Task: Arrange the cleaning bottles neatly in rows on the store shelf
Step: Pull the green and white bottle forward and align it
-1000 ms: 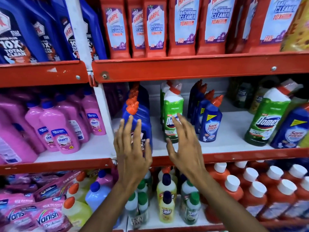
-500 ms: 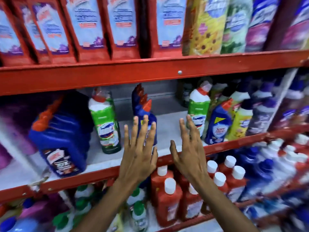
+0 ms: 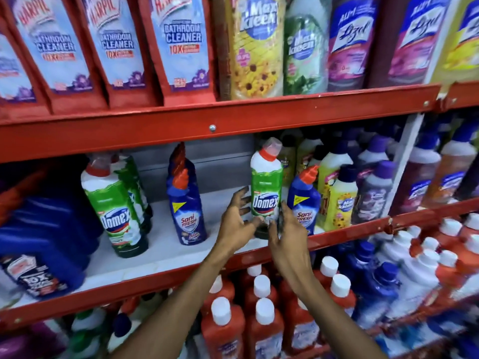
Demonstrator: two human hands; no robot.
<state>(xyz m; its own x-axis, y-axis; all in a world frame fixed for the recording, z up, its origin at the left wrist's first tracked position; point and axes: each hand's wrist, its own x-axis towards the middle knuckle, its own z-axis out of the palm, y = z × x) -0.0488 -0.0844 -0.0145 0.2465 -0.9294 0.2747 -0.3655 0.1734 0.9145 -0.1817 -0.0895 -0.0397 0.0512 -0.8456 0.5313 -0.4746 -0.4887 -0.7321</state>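
A green Domex bottle with a red collar and clear cap stands upright near the front of the middle shelf. My left hand is on its lower left side, fingers spread and thumb at the base. From the right, my right hand has its fingertips on the bottle's base. A blue Sani Fresh bottle stands just to the right of it. Further left are a row of blue Sani Fresh bottles and a row of green Domex bottles.
A large blue jug fills the shelf's left end. Yellow Max Kleen bottles and purple-capped bottles crowd the right. Red Harpic bottles line the shelf above, and orange white-capped bottles stand below. White shelf surface shows between the rows.
The view has swung right along the shelf. Both hands, held open in front of the shelf before, have reached in and closed around the base of the green Domex bottle.
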